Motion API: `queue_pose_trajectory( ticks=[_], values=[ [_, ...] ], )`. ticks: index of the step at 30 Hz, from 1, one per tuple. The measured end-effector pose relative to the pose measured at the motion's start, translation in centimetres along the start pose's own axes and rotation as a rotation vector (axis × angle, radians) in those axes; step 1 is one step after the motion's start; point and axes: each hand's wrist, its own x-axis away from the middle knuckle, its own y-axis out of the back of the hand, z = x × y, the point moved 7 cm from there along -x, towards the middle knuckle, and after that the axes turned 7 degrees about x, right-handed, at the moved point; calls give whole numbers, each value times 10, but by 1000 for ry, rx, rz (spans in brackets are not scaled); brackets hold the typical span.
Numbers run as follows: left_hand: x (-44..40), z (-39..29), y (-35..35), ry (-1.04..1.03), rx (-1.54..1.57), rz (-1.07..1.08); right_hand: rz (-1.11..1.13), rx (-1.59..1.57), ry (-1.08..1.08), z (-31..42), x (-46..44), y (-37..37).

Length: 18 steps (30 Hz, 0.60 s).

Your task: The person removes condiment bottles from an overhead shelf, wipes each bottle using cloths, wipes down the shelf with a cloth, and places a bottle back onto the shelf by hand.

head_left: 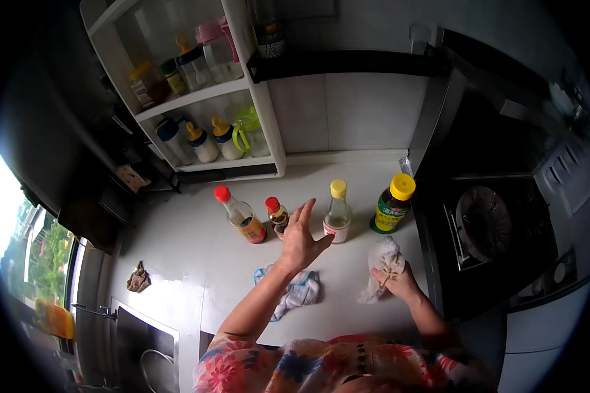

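Note:
My left hand (301, 241) is raised over the counter with its fingers stretched out and nothing in it. It partly covers a small red-capped bottle (277, 216) of dark liquid and is close to a clear glass bottle with a yellow cap (337, 215). To its left stands a taller red-capped bottle (244, 217). My right hand (398, 283) grips a bunched whitish cloth (387, 257) in front of a dark bottle with a yellow cap and a green-yellow label (391, 208). Under my left forearm lies a white cloth with blue edging (299, 289).
A white shelf (269, 111) with jars and lidded containers stands at the back left. To the right is a stove (485, 226) with a dark round pan. A sink (141, 347) is at the lower left, with a crumpled brown rag (138, 278) on the counter (170, 255) behind it.

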Motion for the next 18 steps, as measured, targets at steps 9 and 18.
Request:
queue_pose_trajectory(
  ticks=[9,18],
  values=[
    [-199,-105,175,-296,-137,-653,36,-245,-113,-4,19,-2],
    [-315,-121,194,-41,-353,-854,-10,-212,-171,-16,50,15]
  ],
)
